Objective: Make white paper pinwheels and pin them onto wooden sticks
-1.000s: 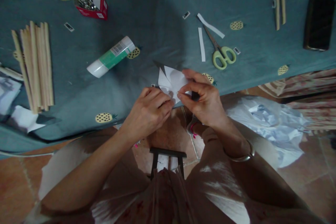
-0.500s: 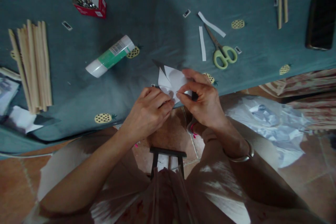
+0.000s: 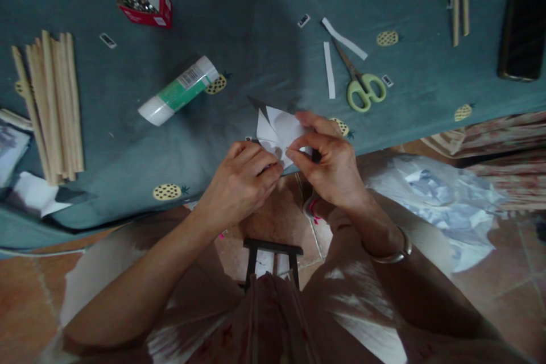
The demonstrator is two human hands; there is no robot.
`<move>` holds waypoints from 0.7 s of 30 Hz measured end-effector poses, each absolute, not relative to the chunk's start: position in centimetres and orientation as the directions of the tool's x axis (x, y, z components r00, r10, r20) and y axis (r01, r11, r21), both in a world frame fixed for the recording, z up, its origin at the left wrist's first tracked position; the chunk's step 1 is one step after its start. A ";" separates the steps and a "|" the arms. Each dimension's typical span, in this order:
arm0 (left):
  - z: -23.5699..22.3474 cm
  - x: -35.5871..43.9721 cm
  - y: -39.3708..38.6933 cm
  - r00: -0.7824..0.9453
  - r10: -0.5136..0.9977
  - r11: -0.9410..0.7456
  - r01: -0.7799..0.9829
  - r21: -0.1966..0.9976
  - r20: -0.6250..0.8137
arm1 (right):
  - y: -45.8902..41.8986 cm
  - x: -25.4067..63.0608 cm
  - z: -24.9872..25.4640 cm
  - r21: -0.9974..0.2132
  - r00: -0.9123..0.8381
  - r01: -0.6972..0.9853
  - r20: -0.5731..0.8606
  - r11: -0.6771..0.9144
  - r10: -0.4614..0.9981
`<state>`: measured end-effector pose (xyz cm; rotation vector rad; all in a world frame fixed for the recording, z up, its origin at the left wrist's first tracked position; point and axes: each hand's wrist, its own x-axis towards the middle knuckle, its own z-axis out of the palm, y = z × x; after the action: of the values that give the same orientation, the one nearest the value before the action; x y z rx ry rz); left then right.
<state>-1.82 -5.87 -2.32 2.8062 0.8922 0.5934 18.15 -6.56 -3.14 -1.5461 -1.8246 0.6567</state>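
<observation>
Between my two hands, at the near edge of the table, is a small piece of white paper [image 3: 285, 125] with slits cut into it and its corners raised. My left hand [image 3: 245, 179] is closed on the paper's lower left side, fingers curled over it. On the other side my right hand [image 3: 328, 159] pinches part of the paper between thumb and index finger near its middle. The fingertips hide the exact spot they hold. Green-handled scissors [image 3: 365, 91] lie beyond my right hand, with two white paper strips [image 3: 329, 70] beside the blades.
A glue stick [image 3: 179, 91] lies left of the paper. Farther off stand a red box of metal pins [image 3: 147, 8] and a bundle of wooden sticks [image 3: 55, 108]. A phone [image 3: 521, 34] and two sticks [image 3: 464, 0] are at the right. A plastic bag [image 3: 439, 199] sits below the table edge.
</observation>
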 end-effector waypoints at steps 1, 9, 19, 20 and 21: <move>-2.3 -1.8 -5.8 0.746 0.572 -0.820 0.520 0.238 0.342 | -6.6 18.1 -3.1 -0.736 -0.088 0.655 0.152 0.173 0.984; -2.6 -1.8 -5.8 0.735 0.584 -0.811 0.505 0.296 0.345 | -6.6 18.1 -2.9 -0.756 -0.072 0.639 0.128 0.144 0.989; -2.6 -1.8 -5.9 0.731 0.618 -0.783 0.541 0.307 0.290 | -6.8 18.2 -3.0 -0.735 -0.094 0.653 0.158 0.181 0.983; -2.6 -1.8 -5.9 0.727 0.614 -0.788 0.538 0.299 0.309 | -6.8 18.2 -3.1 -0.730 -0.099 0.655 0.171 0.194 0.980; -2.6 -1.8 -5.9 0.719 0.607 -0.794 0.531 0.296 0.338 | -6.9 18.2 -3.2 -0.725 -0.104 0.657 0.183 0.205 0.978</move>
<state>-1.77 -5.91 -2.62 2.7456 0.9172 0.6336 18.23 -6.87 -3.16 -1.5212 -1.8361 0.6334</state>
